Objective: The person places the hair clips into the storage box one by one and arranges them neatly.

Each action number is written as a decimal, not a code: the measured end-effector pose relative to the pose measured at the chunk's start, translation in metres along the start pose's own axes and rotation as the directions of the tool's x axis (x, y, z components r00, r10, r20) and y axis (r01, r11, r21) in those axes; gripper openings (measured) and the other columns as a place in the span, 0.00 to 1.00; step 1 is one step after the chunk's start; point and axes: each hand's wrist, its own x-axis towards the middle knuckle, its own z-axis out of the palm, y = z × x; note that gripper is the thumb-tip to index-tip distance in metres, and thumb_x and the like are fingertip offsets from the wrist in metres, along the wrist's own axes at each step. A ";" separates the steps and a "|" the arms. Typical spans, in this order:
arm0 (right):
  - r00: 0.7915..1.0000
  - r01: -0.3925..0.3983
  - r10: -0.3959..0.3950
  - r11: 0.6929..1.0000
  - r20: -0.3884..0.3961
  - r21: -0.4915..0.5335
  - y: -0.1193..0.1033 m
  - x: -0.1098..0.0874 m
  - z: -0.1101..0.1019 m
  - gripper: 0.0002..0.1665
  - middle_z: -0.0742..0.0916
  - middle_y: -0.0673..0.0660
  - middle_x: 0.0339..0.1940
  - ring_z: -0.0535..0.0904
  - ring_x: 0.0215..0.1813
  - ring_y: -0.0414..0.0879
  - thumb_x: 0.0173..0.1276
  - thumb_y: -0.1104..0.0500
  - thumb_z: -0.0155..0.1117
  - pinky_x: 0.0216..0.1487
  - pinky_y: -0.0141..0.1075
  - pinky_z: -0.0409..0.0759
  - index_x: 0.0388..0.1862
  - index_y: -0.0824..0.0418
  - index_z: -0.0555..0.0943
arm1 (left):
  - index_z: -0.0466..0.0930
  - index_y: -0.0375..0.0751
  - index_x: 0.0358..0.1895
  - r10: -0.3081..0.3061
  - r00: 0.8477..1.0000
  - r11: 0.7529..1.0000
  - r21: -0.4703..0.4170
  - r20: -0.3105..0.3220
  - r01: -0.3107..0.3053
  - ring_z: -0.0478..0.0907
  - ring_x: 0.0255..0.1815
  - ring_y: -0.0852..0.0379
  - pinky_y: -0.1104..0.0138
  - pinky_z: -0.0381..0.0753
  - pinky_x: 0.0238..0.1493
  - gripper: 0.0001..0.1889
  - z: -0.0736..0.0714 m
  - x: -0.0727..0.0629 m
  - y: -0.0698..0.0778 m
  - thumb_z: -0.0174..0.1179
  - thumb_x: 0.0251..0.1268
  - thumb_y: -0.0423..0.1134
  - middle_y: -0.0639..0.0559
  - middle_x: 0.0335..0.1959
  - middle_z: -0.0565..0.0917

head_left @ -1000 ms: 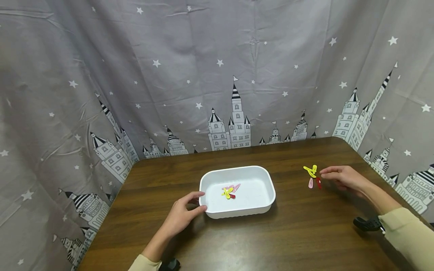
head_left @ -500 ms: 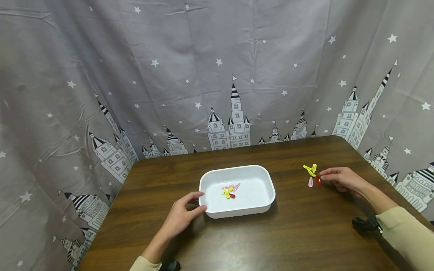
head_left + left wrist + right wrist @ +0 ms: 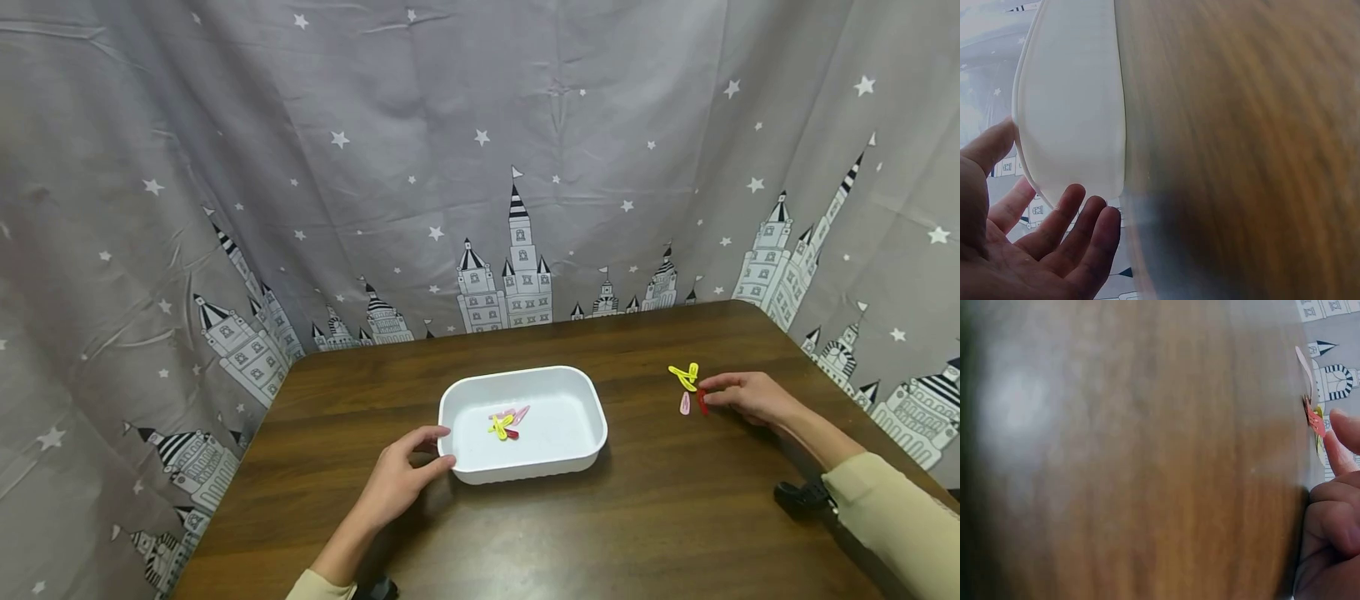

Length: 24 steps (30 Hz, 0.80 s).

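Note:
My left hand point(image 3: 402, 473) is at the left end of a white rectangular tray point(image 3: 525, 477), its thumb and index fingertip resting on the rim; the left wrist view shows the other fingers loosely bent by the tray's outer wall point(image 3: 1072, 94). Several hair clips lie in the tray, including a yellow clip point(image 3: 500, 428), a pink clip point(image 3: 522, 414) and a red clip point(image 3: 512, 434). At the right, my right hand point(image 3: 753, 398) pinches another red hair clip point(image 3: 702, 402) by its edge, tilted up at the table surface. In the right wrist view this red clip point(image 3: 1315, 422) meets the fingertips.
Beside the right hand lie crossed yellow clips point(image 3: 684, 377) and a pink clip point(image 3: 685, 404) on the brown wooden table point(image 3: 637, 517). A grey curtain point(image 3: 420, 100) with castles and stars hangs behind the table.
My right fingertips have moved slightly left onto the red clip, which has tipped up from lying flat. The left hand and tray stay in place; the head view shifts a little.

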 end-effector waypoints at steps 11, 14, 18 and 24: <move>0.999 0.024 -0.026 0.998 -0.041 -0.049 -0.001 0.001 0.002 0.33 0.63 0.42 0.13 0.58 0.14 0.37 0.64 0.54 0.73 0.17 0.32 0.61 0.62 0.73 0.77 | 0.83 0.44 0.56 -0.011 1.000 1.000 -0.008 0.007 0.012 0.83 0.47 0.52 0.62 0.81 0.47 0.21 0.000 0.004 0.001 0.74 0.59 0.40 0.48 0.45 0.86; 0.998 0.033 -0.036 0.998 -0.050 -0.056 0.003 0.001 0.005 0.31 0.64 0.42 0.14 0.57 0.14 0.36 0.63 0.56 0.73 0.17 0.32 0.61 0.60 0.73 0.78 | 0.83 0.44 0.56 -0.017 1.000 1.000 -0.002 0.003 0.017 0.82 0.47 0.52 0.61 0.81 0.48 0.21 0.001 0.002 0.000 0.73 0.59 0.40 0.48 0.45 0.86; 0.998 0.036 -0.041 0.997 -0.056 -0.072 0.007 0.001 0.011 0.29 0.64 0.42 0.14 0.58 0.14 0.36 0.61 0.57 0.74 0.17 0.32 0.61 0.58 0.72 0.80 | 0.84 0.45 0.55 -0.028 1.000 1.000 0.009 0.001 0.028 0.81 0.47 0.53 0.57 0.81 0.50 0.20 0.002 -0.002 -0.001 0.74 0.59 0.40 0.51 0.43 0.85; 0.996 0.044 -0.049 0.996 -0.069 -0.072 0.006 0.002 0.010 0.27 0.64 0.43 0.14 0.56 0.14 0.37 0.61 0.58 0.74 0.17 0.32 0.59 0.56 0.73 0.81 | 0.84 0.45 0.54 -0.012 1.000 1.000 0.002 -0.010 0.012 0.81 0.47 0.54 0.53 0.80 0.52 0.19 0.002 -0.001 0.000 0.74 0.58 0.40 0.54 0.41 0.85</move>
